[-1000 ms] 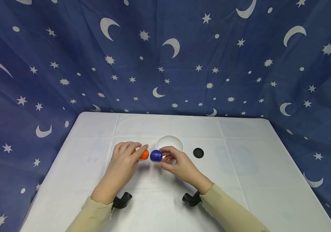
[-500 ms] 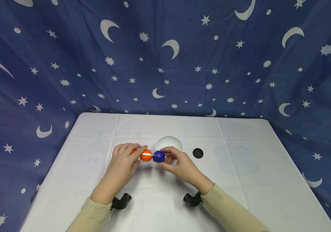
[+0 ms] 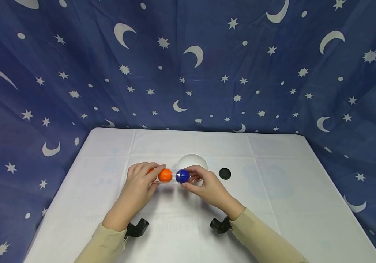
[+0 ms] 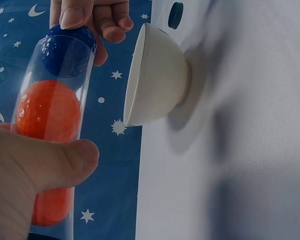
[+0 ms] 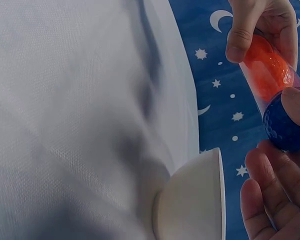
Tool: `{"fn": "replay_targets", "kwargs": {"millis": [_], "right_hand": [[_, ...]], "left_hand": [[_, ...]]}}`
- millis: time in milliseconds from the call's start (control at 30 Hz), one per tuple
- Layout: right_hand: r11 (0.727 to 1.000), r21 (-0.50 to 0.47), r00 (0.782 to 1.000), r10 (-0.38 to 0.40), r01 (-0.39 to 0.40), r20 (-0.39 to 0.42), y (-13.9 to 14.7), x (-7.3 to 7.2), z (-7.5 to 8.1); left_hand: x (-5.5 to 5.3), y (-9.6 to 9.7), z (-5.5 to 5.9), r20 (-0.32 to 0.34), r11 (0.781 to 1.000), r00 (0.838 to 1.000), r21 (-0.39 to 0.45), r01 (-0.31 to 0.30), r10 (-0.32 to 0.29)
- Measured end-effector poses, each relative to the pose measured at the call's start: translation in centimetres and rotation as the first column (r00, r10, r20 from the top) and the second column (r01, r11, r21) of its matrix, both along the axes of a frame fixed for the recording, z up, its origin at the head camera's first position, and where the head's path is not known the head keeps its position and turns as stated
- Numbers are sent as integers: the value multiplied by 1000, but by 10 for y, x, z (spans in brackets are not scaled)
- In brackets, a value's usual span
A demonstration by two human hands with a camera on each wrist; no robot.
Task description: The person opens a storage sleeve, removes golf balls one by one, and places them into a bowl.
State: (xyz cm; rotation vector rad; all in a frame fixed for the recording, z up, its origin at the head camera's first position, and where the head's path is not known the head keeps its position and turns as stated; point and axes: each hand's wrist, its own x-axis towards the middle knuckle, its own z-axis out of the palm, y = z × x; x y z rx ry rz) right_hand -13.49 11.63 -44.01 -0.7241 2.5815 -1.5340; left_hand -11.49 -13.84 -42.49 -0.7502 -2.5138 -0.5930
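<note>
At frame centre, the left hand (image 3: 140, 182) grips a clear cylindrical plastic tube (image 3: 173, 176) holding two orange balls (image 3: 165, 175), while the right hand (image 3: 210, 187) pinches a dimpled blue ball (image 3: 182, 176) at its mouth, partly inside, so the transfer appears unfinished.

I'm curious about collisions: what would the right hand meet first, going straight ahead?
The right hand pinches a blue ball, so that comes first; beyond, probably the nearer orange ball inside the clear tube.
</note>
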Motion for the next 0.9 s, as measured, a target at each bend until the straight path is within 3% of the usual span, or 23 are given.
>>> {"fn": "replay_targets", "kwargs": {"millis": [900], "right_hand": [[993, 30, 993, -110, 112, -53, 20, -15, -2]], "left_hand": [[1, -7, -5, 11, 998, 1000, 61, -7, 7]]}}
